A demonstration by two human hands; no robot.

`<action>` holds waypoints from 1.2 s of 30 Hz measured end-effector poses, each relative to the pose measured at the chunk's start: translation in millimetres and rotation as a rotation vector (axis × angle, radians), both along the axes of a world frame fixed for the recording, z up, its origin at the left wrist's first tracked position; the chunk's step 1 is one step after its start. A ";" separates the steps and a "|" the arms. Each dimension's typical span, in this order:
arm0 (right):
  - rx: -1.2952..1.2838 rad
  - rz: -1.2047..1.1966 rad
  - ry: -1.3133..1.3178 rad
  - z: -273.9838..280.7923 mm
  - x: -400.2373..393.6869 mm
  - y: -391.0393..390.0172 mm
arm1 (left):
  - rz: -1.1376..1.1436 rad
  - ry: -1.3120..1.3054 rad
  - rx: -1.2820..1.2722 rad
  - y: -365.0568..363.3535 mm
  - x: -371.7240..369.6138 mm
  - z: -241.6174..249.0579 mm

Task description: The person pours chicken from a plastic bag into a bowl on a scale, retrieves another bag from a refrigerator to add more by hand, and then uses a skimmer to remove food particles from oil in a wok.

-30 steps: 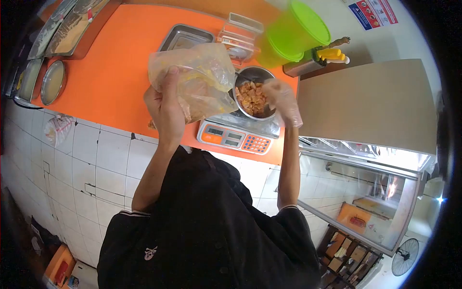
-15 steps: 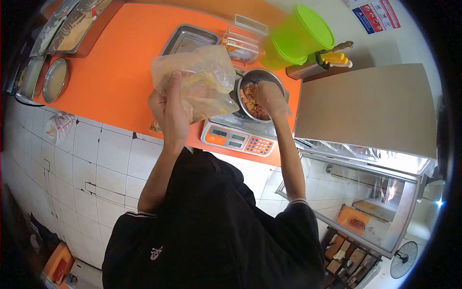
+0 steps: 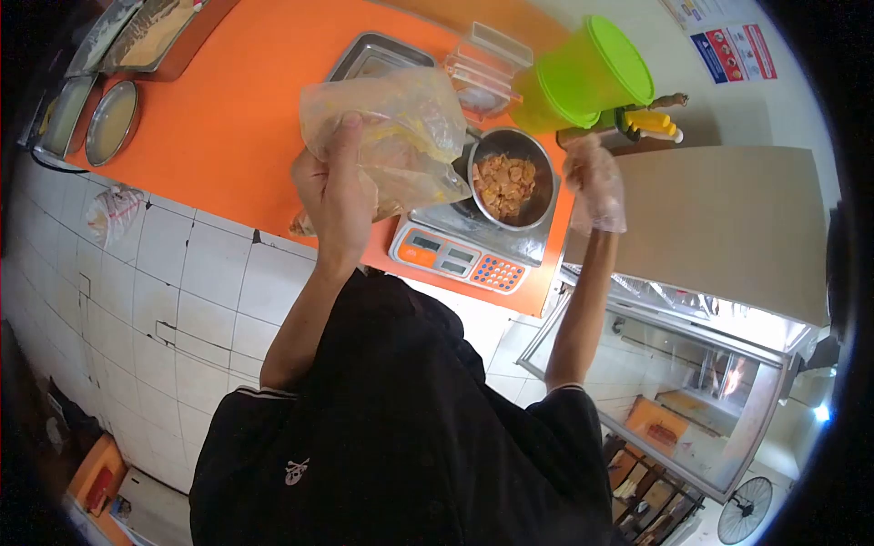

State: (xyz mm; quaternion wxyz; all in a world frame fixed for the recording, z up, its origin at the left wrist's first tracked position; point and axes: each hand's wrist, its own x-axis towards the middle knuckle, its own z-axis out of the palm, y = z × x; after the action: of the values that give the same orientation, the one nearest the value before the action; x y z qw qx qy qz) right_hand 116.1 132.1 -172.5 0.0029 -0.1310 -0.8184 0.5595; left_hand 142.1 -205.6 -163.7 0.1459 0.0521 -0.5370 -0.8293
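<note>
My left hand (image 3: 339, 187) grips a clear plastic bag (image 3: 387, 114), its thumb pressed on the front. Yellowish residue smears the bag, and its contents are hard to make out. Just right of the bag, a steel bowl (image 3: 546, 182) holds pieces of raw marinated meat (image 3: 503, 187). The bowl stands on a digital scale (image 3: 460, 255) whose display readings are too small to read. My right hand (image 3: 596, 185), in a clear plastic glove, is raised to the right of the bowl and apart from it. Its fingers look bunched together, with nothing visible in them.
Behind the bowl are a steel tray (image 3: 373, 56), clear plastic holders (image 3: 487, 77) and green-lidded tubs (image 3: 592, 77). A knife block (image 3: 601, 127) stands beside a beige cabinet (image 3: 719, 232) on the right. Steel trays (image 3: 159, 45) and a round bowl (image 3: 113, 125) sit at the left.
My right hand has come out of the bowl and moved right, past its rim. The meat in the bowl is now uncovered. My left hand still grips the bag.
</note>
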 end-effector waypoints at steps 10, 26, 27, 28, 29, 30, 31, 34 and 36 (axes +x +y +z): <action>-0.342 -0.048 0.076 -5.6 9.6 -13.2 | -0.009 0.036 0.000 2.4 -10.3 -5.0; 1.059 0.629 -0.305 -69.6 -7.6 -82.7 | 0.005 0.040 -0.041 3.7 -8.0 -6.4; 1.055 0.595 -0.265 -82.9 -7.0 -79.8 | 0.001 0.031 -0.034 3.3 -7.3 -6.3; 1.052 0.564 -0.223 -102.9 -6.0 -75.0 | 0.000 0.023 -0.026 2.7 -6.4 -6.2; 1.048 0.535 -0.181 -107.4 -6.8 -77.3 | 0.002 0.014 -0.018 1.9 -6.0 -6.0; 1.040 0.521 -0.181 -110.0 -8.1 -76.7 | 0.007 0.012 -0.025 1.1 -5.7 -6.1; 1.031 0.504 -0.182 -112.8 -7.9 -75.8 | 0.010 0.011 -0.032 0.4 -5.4 -6.2; 0.976 0.439 -0.097 -114.2 -5.6 -68.6 | 0.020 0.016 -0.030 -0.8 -4.3 -5.6; 0.924 0.389 -0.019 -105.1 -1.9 -61.1 | 0.030 0.020 -0.023 -2.3 -3.9 -6.1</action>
State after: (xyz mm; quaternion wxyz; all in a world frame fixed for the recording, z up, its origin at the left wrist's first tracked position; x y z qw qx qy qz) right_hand 114.1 71.0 -277.6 -0.0514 0.0338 -0.9899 0.1274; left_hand 138.2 -207.9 -169.8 0.1642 0.0501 -0.5443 -0.8211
